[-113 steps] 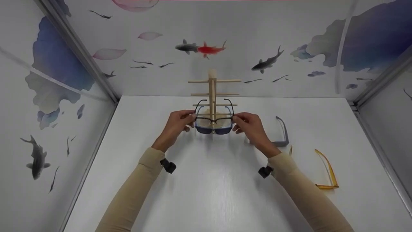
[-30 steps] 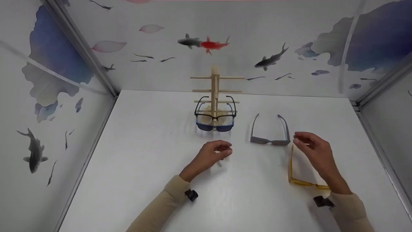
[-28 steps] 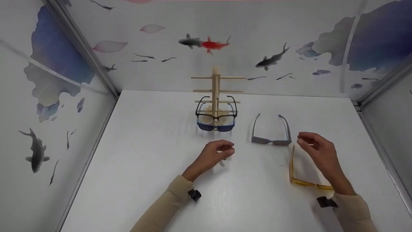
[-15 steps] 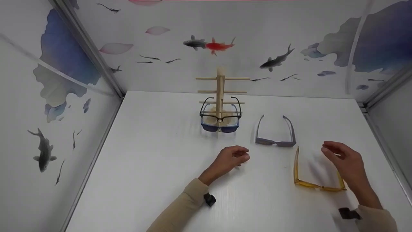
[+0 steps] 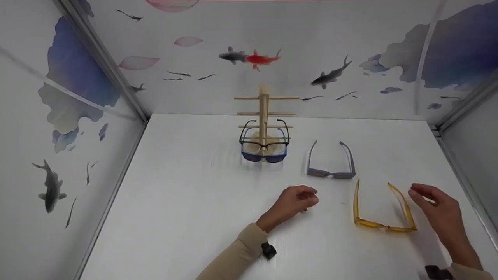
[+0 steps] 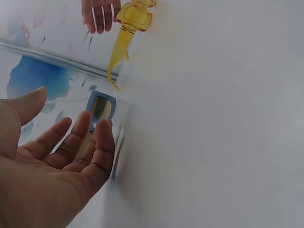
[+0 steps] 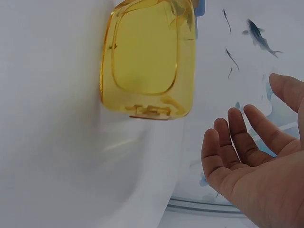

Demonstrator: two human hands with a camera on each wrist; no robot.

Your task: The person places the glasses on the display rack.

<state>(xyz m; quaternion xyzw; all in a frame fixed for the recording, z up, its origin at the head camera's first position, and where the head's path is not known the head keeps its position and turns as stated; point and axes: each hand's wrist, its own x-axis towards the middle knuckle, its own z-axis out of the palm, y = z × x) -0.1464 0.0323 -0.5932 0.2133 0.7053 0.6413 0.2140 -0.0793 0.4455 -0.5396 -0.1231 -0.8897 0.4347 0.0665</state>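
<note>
See-through yellow glasses (image 5: 385, 227) stretch sideways, legs (image 5: 355, 200) toward the tabletop's (image 5: 194, 175) far edge; left hand (image 5: 291, 203), right hand (image 5: 444, 213): fingers loosely bent.

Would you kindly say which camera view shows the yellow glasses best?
The head view: the yellow glasses appear whole, uncovered and uncropped. The left wrist view shows only part, cut by the top edge; the right wrist view gives mainly one lens, close up.

A painted red koi (image 5: 263, 59) sits top centre; a pink petal (image 5: 139, 63), upper left; a blue-violet wash (image 5: 459, 50), upper right.
</note>
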